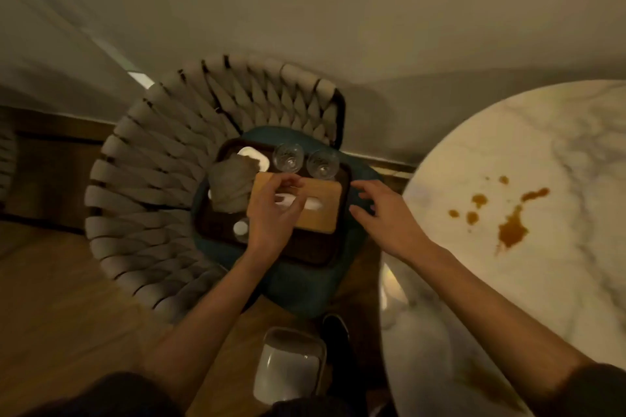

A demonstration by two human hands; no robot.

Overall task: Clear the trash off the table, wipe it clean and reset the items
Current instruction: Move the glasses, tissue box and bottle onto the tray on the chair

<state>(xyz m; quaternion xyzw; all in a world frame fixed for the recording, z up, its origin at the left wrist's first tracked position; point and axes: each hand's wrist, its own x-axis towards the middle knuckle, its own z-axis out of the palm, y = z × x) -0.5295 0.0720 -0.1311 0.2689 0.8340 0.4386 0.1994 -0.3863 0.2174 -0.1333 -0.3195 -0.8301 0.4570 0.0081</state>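
A dark tray [306, 249] rests on the blue seat cushion of a woven chair. On it lie a wooden-topped tissue box [321, 210], two clear glasses [288, 156] [323, 163], a grey cloth [232, 184], a white dish [254, 156] and a small white cup [241, 227]. My left hand [272, 213] is over the tissue box, its fingertips pinching the white tissue [284, 200] at the slot. Just right of the tray, my right hand [381, 210] hovers with fingers spread, holding nothing. The round marble table [542, 267] at the right carries brown spill stains [511, 230].
The woven chair [162, 200] curves around the tray at left and back. A white bin with a dark rim [288, 369] stands on the wooden floor near my feet. A wall runs behind the chair and table.
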